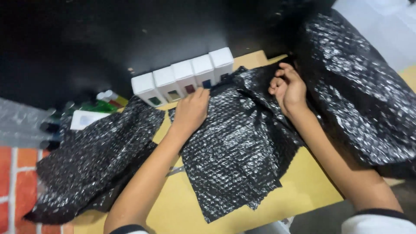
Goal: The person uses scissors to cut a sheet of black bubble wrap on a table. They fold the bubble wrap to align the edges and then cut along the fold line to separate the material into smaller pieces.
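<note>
Closest to me, the person's two forearms reach out over the tan, cardboard-coloured bench [303, 190], which shows bare along its near edge. Between the arms lies a crumpled sheet of black bubble wrap [236, 156], spread flat with its ragged lower corner pointing toward us; nothing appears rolled inside it yet, so the wrapping looks barely begun. The left hand [190, 110] presses down on the sheet's upper left edge, fingers curled over it in a grip, just beside the boxes. The right hand [289, 86] is bunched around the sheet's far right corner, pinching a fold of it. To the left, a second piece of black bubble wrap [95, 164] lies loose, partly over an orange-and-white tiled surface [17, 182]. Just past the hands stands a row of five small white boxes [184, 78] with little coloured windows, upright, side by side and all unwrapped. Left of them are some small bottles [106, 102] and a clear plastic roll [21, 123], too blurred to describe. On the far right, a large mound of black bubble wrap [359, 91] is heaped.
</note>
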